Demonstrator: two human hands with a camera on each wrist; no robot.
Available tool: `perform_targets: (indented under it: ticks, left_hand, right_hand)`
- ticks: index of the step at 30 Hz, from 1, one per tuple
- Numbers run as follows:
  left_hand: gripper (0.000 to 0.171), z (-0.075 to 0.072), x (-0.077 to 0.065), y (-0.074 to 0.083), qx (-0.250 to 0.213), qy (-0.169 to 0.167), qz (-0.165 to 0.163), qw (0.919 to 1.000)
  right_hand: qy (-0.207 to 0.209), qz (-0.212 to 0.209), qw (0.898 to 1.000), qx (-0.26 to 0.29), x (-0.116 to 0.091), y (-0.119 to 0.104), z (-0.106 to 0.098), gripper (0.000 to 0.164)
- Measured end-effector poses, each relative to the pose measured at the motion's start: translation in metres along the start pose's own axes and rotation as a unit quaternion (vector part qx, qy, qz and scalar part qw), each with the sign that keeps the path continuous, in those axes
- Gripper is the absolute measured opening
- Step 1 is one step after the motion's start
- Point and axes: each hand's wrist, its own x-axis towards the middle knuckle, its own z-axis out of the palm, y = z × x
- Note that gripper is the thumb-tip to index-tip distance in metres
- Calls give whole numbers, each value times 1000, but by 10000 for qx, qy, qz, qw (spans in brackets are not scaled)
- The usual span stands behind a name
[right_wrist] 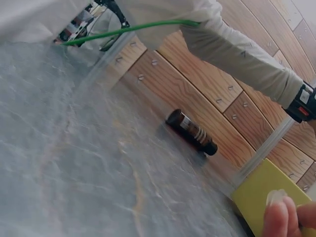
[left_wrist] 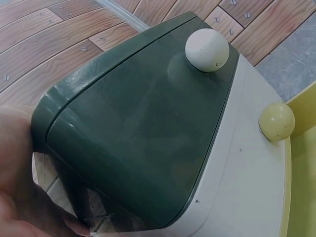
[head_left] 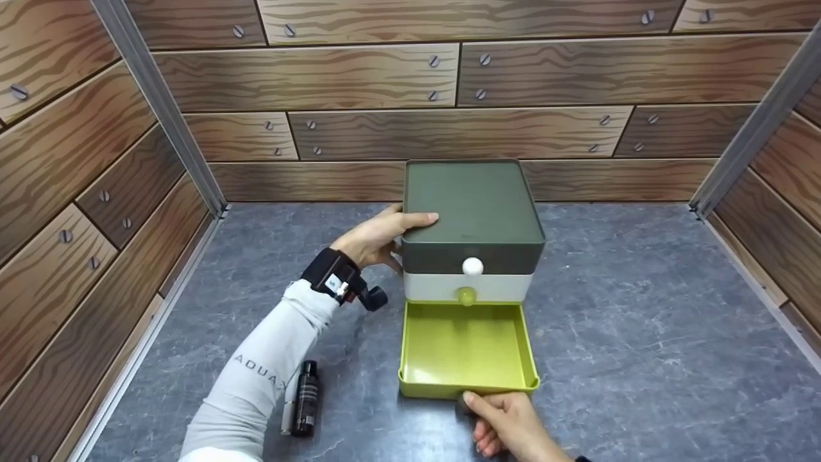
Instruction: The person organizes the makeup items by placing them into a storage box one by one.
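A small drawer box with a dark green top [head_left: 471, 199] stands on the grey table, and its lime-green bottom drawer [head_left: 465, 346] is pulled far out, its inside bare. Above it sit a white drawer [head_left: 436, 287] with a lime knob [head_left: 467, 296] and a dark green drawer [left_wrist: 143, 123] with a white knob [left_wrist: 207, 50]. My left hand [head_left: 378, 234] rests on the box's left side, thumb flat on the top and fingers spread against the side. At the drawer's front, my right hand [head_left: 513, 420] pinches a dark knob [head_left: 462, 405], mostly covered by the thumb.
A black bottle [head_left: 306, 398] lies on the table beside my left forearm. Next to it is a slim pale stick-like thing [head_left: 288, 407], partly behind the sleeve. Wood-patterned walls [head_left: 372, 77] enclose the table at the back and both sides.
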Motion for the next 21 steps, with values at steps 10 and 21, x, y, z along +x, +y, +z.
perform_targets:
  ticks: [10,21]
  left_hand:
    - [73,0,-1,0,72,54,-31,10000]
    - [73,2,0,-1,66,99,-27,9999]
  right_hand:
    - [128,75,9993,-337,-15,7,2,47]
    - [-252,66,9994,-216,-14,10,1,49]
